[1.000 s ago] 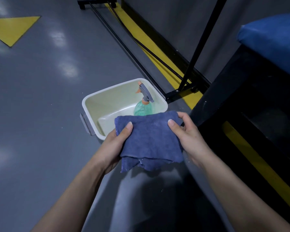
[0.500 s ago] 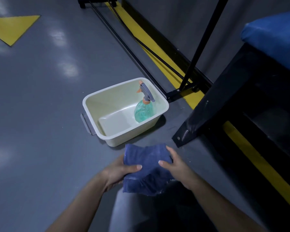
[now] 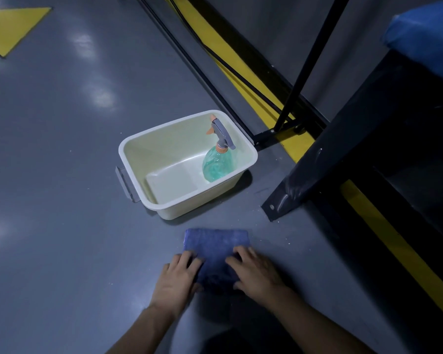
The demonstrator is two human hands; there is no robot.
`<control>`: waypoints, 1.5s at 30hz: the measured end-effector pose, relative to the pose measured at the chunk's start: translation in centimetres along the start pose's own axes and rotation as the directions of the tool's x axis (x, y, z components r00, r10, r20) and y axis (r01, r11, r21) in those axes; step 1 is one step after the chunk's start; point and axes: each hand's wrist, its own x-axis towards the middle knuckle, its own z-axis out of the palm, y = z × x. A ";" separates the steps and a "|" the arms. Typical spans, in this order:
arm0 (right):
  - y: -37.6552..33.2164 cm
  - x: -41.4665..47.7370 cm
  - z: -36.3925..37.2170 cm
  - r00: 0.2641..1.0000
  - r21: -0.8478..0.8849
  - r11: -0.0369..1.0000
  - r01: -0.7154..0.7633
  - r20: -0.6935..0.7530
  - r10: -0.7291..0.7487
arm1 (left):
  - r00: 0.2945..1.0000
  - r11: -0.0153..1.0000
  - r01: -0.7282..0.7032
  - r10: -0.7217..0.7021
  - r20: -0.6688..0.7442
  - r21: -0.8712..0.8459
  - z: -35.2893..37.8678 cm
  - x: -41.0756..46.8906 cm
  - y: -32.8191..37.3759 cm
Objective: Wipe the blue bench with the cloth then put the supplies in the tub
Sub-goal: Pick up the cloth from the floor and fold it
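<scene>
Bottle (image 3: 218, 165) sits in the tub (image 3: 128, 149) — my left hand (image 3: 177, 279) and right hand (image 3: 256, 275) press flat on the folded cloth (image 3: 215, 245), which I'd next grip and lift in.

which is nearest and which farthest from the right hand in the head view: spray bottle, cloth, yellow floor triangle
1. cloth: the right hand rests on it.
2. spray bottle: ahead, standing in the right end of the tub.
3. yellow triangle: far off to the left on the floor.
</scene>
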 end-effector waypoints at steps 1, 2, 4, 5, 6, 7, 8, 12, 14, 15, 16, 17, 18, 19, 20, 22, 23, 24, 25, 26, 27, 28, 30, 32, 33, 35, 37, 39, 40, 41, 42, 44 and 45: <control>0.0 0.0 0.3 1.000 0.014 1.000 -0.006 -0.009 0.006 | 1.000 1.000 -0.010 0.010 0.000 -0.017 0.2 -0.1 -0.3; 0.1 0.0 0.4 0.999 0.041 0.999 -0.015 -0.037 0.016 | 1.000 0.995 -0.009 0.009 0.001 -0.096 0.3 0.0 -0.6; 0.4 0.0 0.4 0.992 0.161 0.987 -0.022 -0.119 0.041 | 0.998 0.949 0.055 -0.046 0.036 -0.312 -0.1 0.5 -1.0; 0.7 0.0 0.3 0.987 0.255 0.967 -0.022 -0.151 0.062 | 0.996 0.921 0.088 -0.075 0.049 -0.379 -0.5 0.7 -1.1; 1.2 -0.1 0.1 0.979 0.338 0.941 -0.009 -0.187 0.076 | 0.996 0.910 0.093 -0.086 0.036 -0.403 -0.8 0.8 -1.2; 1.7 -0.3 0.0 0.970 0.385 0.923 0.021 -0.233 0.075 | 0.995 0.901 0.096 -0.102 0.008 -0.424 -1.2 0.9 -1.0; 2.2 -0.5 -0.1 0.960 0.396 0.917 0.053 -0.274 0.063 | 0.994 0.915 0.070 -0.099 -0.053 -0.397 -1.6 0.9 -0.6; 3.9 -1.2 -0.5 0.969 0.486 0.868 0.103 -0.247 0.024 | 0.946 0.990 -0.106 0.071 -0.317 -0.096 -1.7 0.1 2.8; 4.8 -1.7 -0.7 0.983 0.533 0.843 0.070 -0.179 0.032 | 0.944 0.992 -0.121 0.103 -0.313 -0.041 -0.5 -0.3 4.2; 5.2 -1.8 -0.6 0.990 0.540 0.840 0.050 -0.137 0.030 | 0.951 0.994 -0.109 0.100 -0.293 -0.013 0.1 -0.6 4.7; 5.6 -2.0 -0.5 0.995 0.537 0.843 0.032 -0.101 0.026 | 0.959 0.997 -0.081 0.079 -0.273 0.002 0.6 -0.7 4.9; 5.9 -2.1 -0.2 0.996 0.536 0.844 0.021 -0.083 0.028 | 0.963 0.999 -0.049 0.049 -0.265 0.005 1.0 -0.8 5.1; 6.1 -2.1 0.2 0.994 0.535 0.845 0.008 -0.099 0.053 | 0.965 1.000 -0.021 0.022 -0.260 0.007 1.2 -1.0 5.4; 6.0 -2.2 0.5 0.983 0.544 0.839 -0.015 -0.144 0.111 | 0.966 1.000 -0.007 0.009 -0.259 0.009 1.4 -1.1 5.7; 5.9 -2.1 0.9 0.961 0.559 0.827 -0.055 -0.197 0.197 | 0.968 1.000 -0.004 0.008 -0.250 0.017 1.7 -1.2 6.0; 5.4 -1.8 1.5 0.890 0.639 0.751 -0.165 -0.232 0.393 | 0.977 0.999 -0.020 0.030 -0.213 0.048 2.3 -1.3 7.0; 5.0 -1.5 1.8 0.861 0.684 0.696 -0.218 -0.201 0.467 | 0.982 0.999 -0.017 0.027 -0.188 0.051 2.6 -1.1 7.5; 4.6 -1.3 1.7 0.859 0.734 0.629 -0.256 -0.126 0.496 | 0.987 0.998 -0.002 0.011 -0.163 0.056 2.8 -0.8 7.8; 4.2 -0.8 1.7 0.872 0.794 0.530 -0.298 0.002 0.489 | 0.991 0.997 0.011 -0.001 -0.137 0.074 3.0 -0.3 8.1; 3.8 -0.5 1.5 0.885 0.844 0.421 -0.333 0.127 0.447 | 0.993 0.994 0.035 -0.024 -0.112 0.101 2.9 0.4 8.3; 3.4 -0.2 1.3 0.883 0.872 0.314 -0.376 0.234 0.407 | 0.998 0.995 0.048 -0.043 -0.054 0.092 2.6 0.8 8.5; 3.0 -0.2 1.0 0.875 0.883 0.246 -0.400 0.287 0.390 | 0.998 0.994 0.060 -0.060 -0.002 0.090 1.8 1.1 8.6; 2.4 0.2 1.2 0.886 0.912 0.224 -0.345 0.237 0.399 | 0.997 0.995 0.061 -0.064 0.032 0.073 0.7 1.5 7.8; 1.8 0.3 1.2 0.880 0.900 0.314 -0.304 0.139 0.454 | 0.999 0.998 0.038 -0.036 -0.037 0.041 -0.3 1.5 6.5; 1.5 0.3 1.2 0.874 0.886 0.361 -0.292 0.094 0.476 | 0.996 1.000 -0.003 0.002 -0.087 -0.003 -0.4 1.3 5.7; 0.8 0.0 1.2 0.888 0.810 0.526 -0.259 -0.015 0.460 | 0.991 0.999 -0.048 0.048 -0.123 0.001 -0.8 0.5 4.4; 0.0 -0.4 1.6 0.930 0.679 0.696 -0.233 -0.053 0.363 | 0.984 0.996 -0.053 0.064 -0.164 0.070 -0.4 -0.4 3.2; -0.8 -0.8 1.9 0.946 0.609 0.742 -0.281 0.047 0.319 | 0.992 0.996 -0.029 0.040 -0.120 0.087 0.3 -1.3 2.4; -1.0 -0.7 2.0 0.934 0.612 0.723 -0.321 0.076 0.350 | 0.995 0.999 -0.006 0.011 -0.102 0.050 0.4 -1.7 2.2; -0.9 -0.4 1.8 0.910 0.607 0.705 -0.368 0.077 0.408 | 0.994 0.999 0.046 -0.047 -0.100 -0.020 0.2 -1.9 2.2; -0.7 -0.1 1.2 0.881 0.601 0.689 -0.406 0.057 0.470 | 0.984 0.981 0.140 -0.152 -0.089 -0.134 -0.2 -1.7 2.3; 0.0 0.8 0.8 0.818 0.672 0.595 -0.442 0.028 0.575 | 0.887 0.829 0.401 -0.458 -0.062 -0.391 -1.3 -0.4 2.5; 0.1 1.2 0.8 0.795 0.734 0.515 -0.443 0.055 0.605 | 0.820 0.733 0.490 -0.571 -0.035 -0.472 -1.6 0.5 2.2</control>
